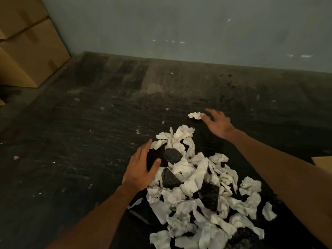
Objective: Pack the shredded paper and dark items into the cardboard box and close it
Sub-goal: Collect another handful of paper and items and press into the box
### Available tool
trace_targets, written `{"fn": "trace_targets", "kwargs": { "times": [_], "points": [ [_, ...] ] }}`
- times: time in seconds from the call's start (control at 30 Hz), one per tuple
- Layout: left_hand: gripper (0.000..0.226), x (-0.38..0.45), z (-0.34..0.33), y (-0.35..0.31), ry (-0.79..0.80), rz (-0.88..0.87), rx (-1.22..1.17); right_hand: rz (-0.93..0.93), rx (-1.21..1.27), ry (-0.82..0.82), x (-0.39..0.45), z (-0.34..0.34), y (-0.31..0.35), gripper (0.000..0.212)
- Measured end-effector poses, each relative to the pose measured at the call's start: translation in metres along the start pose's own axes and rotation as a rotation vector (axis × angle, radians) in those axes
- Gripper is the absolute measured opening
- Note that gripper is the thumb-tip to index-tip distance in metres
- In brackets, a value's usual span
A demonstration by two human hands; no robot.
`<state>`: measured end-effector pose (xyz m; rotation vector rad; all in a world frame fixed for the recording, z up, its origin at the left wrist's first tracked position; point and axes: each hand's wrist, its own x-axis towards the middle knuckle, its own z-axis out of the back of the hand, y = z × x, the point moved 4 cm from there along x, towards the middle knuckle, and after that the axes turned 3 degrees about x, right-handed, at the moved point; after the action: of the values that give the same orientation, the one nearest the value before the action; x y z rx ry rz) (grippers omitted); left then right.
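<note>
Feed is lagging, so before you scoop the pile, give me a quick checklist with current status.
1. Left hand at the pile's edge, cupped against a dark item: ok.
2. Right hand open, fingertips at the stray paper scrap: ok.
3. Paper pile gathered: not ok, scraps lie loose on the right.
4. Cardboard box in reach: cannot tell, only a corner shows.
5. Box open: cannot tell.

I see open dark floor (pixel 89 141) left of and beyond the paper pile (pixel 197 186). Stacked boxes (pixel 30 51) block the far left corner, the wall (pixel 179 33) closes the back, and a cardboard edge (pixel 321 160) stands at right.
</note>
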<state>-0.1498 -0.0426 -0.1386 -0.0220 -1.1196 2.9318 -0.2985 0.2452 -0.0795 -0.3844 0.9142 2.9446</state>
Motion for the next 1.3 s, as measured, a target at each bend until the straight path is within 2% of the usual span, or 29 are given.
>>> {"fn": "trace_targets", "kwargs": {
  "times": [0.1,0.3,0.4,0.47,0.57,0.67,0.77,0.87,0.93,1.0,1.1,1.17,1.3],
  "points": [
    [0.078,0.001,-0.004,0.003,-0.008,-0.019,0.018,0.018,-0.043,0.105,0.028,-0.018,0.025,0.099],
    [0.08,0.002,-0.001,0.006,-0.018,-0.022,-0.031,0.257,-0.417,0.587,0.006,-0.062,0.094,0.076],
    [0.075,0.0,0.003,0.0,-0.016,-0.016,-0.056,0.267,-0.51,0.675,-0.012,-0.07,0.094,0.079],
    [0.07,-0.002,0.004,-0.001,-0.014,-0.007,-0.078,0.331,-0.518,0.618,-0.029,-0.071,0.091,0.066],
    [0.06,-0.001,0.007,0.001,-0.044,0.007,-0.154,0.45,-0.339,0.528,-0.065,-0.06,0.091,0.034],
    [0.051,0.001,0.011,-0.003,0.001,0.021,-0.198,0.49,-0.233,0.501,-0.112,-0.039,0.084,0.026],
    [0.052,-0.003,0.019,-0.018,0.159,0.046,-0.24,0.453,-0.218,0.52,-0.164,-0.021,0.068,0.03],
    [0.066,-0.018,0.029,-0.038,0.269,-0.067,-0.186,0.425,-0.256,0.445,-0.212,-0.007,0.045,0.044],
    [0.084,-0.034,0.03,-0.053,0.35,-0.227,0.009,0.4,-0.359,0.371,-0.239,-0.008,0.024,0.073],
    [0.112,-0.06,0.017,-0.064,0.477,-0.37,0.289,0.36,-0.438,0.357,-0.256,-0.023,0.001,0.102],
    [0.135,-0.095,-0.016,-0.066,0.637,-0.442,0.524,0.314,-0.509,0.347,-0.261,-0.053,-0.032,0.119],
    [0.139,-0.102,-0.034,-0.057,0.62,-0.431,0.571,0.295,-0.52,0.329,-0.254,-0.07,-0.045,0.117],
    [0.126,-0.108,-0.04,-0.051,0.391,-0.411,0.591,0.3,-0.513,0.21,-0.255,-0.086,-0.055,0.092]
  ]
}}
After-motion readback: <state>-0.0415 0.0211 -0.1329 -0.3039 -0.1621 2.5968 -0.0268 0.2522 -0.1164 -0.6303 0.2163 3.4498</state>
